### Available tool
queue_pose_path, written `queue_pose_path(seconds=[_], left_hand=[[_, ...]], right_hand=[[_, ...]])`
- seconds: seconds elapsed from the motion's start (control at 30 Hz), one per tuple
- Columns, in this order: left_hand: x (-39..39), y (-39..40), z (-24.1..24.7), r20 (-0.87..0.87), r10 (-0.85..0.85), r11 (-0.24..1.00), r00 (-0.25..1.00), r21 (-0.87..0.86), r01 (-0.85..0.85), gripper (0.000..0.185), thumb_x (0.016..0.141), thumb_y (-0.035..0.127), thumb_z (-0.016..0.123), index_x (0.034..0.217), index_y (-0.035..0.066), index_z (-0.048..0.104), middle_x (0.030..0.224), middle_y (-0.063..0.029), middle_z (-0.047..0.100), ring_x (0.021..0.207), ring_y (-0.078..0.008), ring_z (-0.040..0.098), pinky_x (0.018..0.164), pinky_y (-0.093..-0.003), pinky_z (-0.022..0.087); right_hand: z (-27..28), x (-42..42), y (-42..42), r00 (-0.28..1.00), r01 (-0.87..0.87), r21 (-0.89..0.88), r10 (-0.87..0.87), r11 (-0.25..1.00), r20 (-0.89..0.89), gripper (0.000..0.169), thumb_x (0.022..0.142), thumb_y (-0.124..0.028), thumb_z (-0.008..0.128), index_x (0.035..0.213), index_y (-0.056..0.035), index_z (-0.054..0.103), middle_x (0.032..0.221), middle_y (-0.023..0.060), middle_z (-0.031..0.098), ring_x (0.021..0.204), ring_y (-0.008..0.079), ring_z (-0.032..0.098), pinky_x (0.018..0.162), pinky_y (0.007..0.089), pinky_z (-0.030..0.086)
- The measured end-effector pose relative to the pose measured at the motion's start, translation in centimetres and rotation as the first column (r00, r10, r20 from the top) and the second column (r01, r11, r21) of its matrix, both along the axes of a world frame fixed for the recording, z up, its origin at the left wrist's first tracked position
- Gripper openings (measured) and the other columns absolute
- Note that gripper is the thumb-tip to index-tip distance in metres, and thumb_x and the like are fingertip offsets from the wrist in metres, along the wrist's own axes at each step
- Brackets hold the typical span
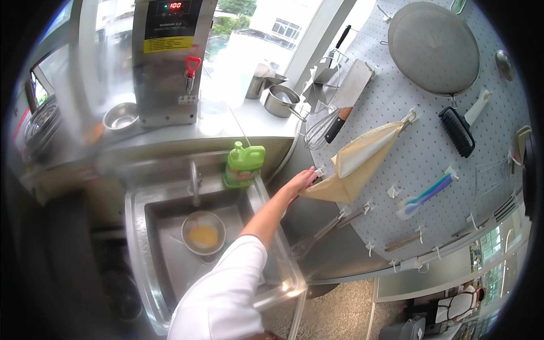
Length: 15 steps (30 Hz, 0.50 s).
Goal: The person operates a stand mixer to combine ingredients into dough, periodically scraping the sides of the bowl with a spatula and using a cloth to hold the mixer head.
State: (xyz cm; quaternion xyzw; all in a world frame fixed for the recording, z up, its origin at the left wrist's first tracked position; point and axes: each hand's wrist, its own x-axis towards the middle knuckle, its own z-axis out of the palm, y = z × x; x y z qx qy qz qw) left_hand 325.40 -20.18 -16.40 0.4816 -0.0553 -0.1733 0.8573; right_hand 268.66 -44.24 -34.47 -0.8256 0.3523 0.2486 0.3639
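Note:
My left hand (301, 182) reaches out to the right from a white sleeve (225, 293). Its fingers are curled at a white hook (318, 172) on the perforated board (429, 140). A sliver of something dark and reddish shows by the fingers, too covered to name or to tell if it is gripped. Right beside the hand hangs a cream cloth piping bag (357, 165), its lower edge touching or nearly touching the fingers. My right hand is out of view. Below stands a steel sink (165, 255) holding a round bowl (187, 221) with yellowish liquid.
A green detergent jug (244, 165) stands on the sink's back corner near the faucet (194, 182). The water boiler (170, 85), steel bowl (121, 116) and saucepan (280, 102) occupy the counter. A cleaver (353, 85), whisk (321, 130) and large strainer (433, 46) hang on the board. A person (459, 304) is behind.

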Motion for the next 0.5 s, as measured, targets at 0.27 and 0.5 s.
queue_pose_path(seconds=[0.27,0.5], left_hand=[[-1.8,0.9,0.2,0.06,0.244,0.968,0.968,0.035,-0.247,0.046,0.095,0.052,0.058,0.072,0.011,0.054,0.068,0.0052,0.047,0.063,-0.0067,0.04,0.057,-0.0233,0.032],[-7.1,3.5,1.7,-0.027,0.462,0.886,0.886,-0.015,-0.463,0.052,0.098,0.052,0.051,0.062,0.014,0.047,0.059,0.0053,0.04,0.057,-0.0076,0.035,0.055,-0.0252,0.028]], right_hand=[[0.4,0.1,0.6,1.0,0.015,0.002,-0.015,1.0,-0.011,0.034,0.095,-0.033,0.054,0.102,-0.0022,0.066,0.084,0.0139,0.069,0.079,0.0251,0.067,0.071,0.0388,0.052],[0.1,-5.1,0.7,0.997,0.083,0.019,-0.083,0.996,-0.006,0.035,0.096,-0.034,0.053,0.104,-0.0019,0.066,0.085,0.014,0.069,0.081,0.0245,0.067,0.072,0.0379,0.052]])
